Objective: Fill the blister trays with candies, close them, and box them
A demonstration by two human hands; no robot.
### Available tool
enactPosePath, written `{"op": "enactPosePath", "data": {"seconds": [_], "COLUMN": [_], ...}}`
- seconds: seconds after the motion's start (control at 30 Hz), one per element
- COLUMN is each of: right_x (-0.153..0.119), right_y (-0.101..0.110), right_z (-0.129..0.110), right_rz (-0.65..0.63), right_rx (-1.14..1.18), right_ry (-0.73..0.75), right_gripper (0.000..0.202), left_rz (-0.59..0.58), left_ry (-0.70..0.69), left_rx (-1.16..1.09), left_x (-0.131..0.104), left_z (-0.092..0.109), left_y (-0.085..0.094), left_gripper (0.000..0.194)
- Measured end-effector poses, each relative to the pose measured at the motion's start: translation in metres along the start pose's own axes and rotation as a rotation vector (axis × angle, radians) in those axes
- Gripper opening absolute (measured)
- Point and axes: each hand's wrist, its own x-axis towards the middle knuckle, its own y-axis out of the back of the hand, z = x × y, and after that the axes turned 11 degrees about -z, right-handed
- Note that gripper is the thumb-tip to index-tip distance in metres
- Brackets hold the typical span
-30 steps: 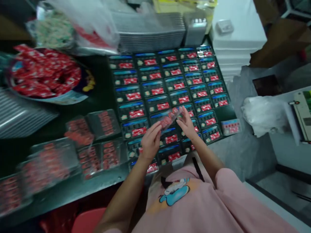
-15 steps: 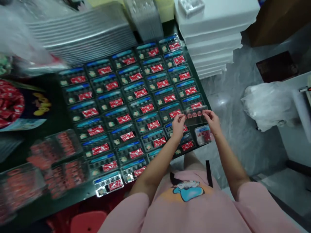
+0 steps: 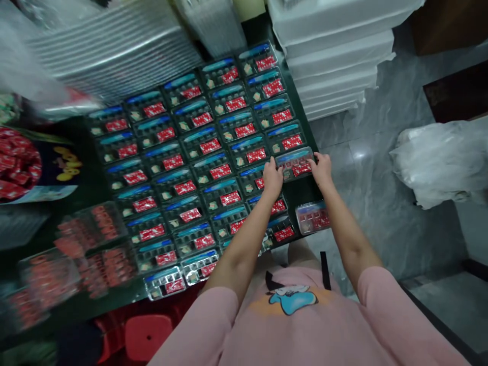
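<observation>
I see each hand curled almost closed: the left hand [image 3: 273, 178] pinches the left end of one clear cover [image 3: 295, 162], the right hand [image 3: 322, 169] its right end. The cover, with about four red pieces on it, lies over one tray [image 3: 292, 177] at the right edge of the bench [image 3: 305, 189]; I cannot tell whether they touch all round. Counting outward, I get five columns of trays [image 3: 168, 294]: five along the right edge, then seven; the left arm [image 3: 244, 249] hides part of the third, and the two leftmost have seven each. Most show one blue pen [image 3: 218, 65] and one red packet [image 3: 210, 146]. One covered tray [image 3: 312, 217] sits at the near right corner. Farther left I see one tub [image 3: 63, 165] of packets.
</observation>
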Motion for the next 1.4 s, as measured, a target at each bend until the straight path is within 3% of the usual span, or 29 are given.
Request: {"op": "enactPosePath", "data": {"seconds": [0.13,0.27,0.4,0.5,0.6,0.7,0.8,0.87,1.07,1.27,1.4], "right_x": [0.001,0.001,-0.006,-0.03,-0.078,-0.137,-0.182,-0.197,-0.197,-0.194,-0.198], "right_y": [-0.002,-0.001,0.005,0.02,0.041,0.053,0.048,0.041,0.026,0.021,0.029], "right_z": [0.007,0.02,0.036,0.046,0.056,0.074,0.097,0.109,0.108,0.11,0.112], "right_rz": [-0.031,-0.022,-0.023,-0.026,-0.054,-0.057,-0.066,-0.052,0.021,0.033,0.053], "right_rx": [-0.036,0.068,0.328,0.541,0.68,0.702,0.632,0.539,0.282,0.284,0.266], "right_ry": [-0.026,-0.043,-0.065,-0.017,0.018,-0.027,-0.09,-0.098,-0.044,-0.071,-0.094], "right_gripper": [0.04,0.031,0.032,0.042,0.046,0.044,0.045,0.044,0.043,0.048,0.055], "left_rz": [-0.071,-0.186,-0.169,-0.154,-0.232,-0.34,-0.37,-0.36,-0.296,-0.364,-0.342], "left_ry": [0.002,0.024,0.027,0.016,0.028,0.085,0.158,0.184,0.171,0.141,0.125], "left_rx": [0.138,0.275,0.107,-0.117,-0.328,-0.463,-0.46,-0.397,-0.233,-0.144,-0.216], "left_x": [-0.006,-0.016,-0.018,-0.028,-0.066,-0.127,-0.178,-0.193,-0.183,-0.177,-0.19], "left_z": [0.01,0.026,0.035,0.037,0.035,0.027,0.017,0.011,0.003,0.003,0.009], "left_y": [-0.005,-0.008,-0.01,-0.005,-0.001,-0.006,-0.021,-0.032,-0.043,-0.042,-0.032], "left_gripper": [0.059,0.058,0.059,0.068,0.076,0.07,0.062,0.059,0.06,0.066,0.072]}}
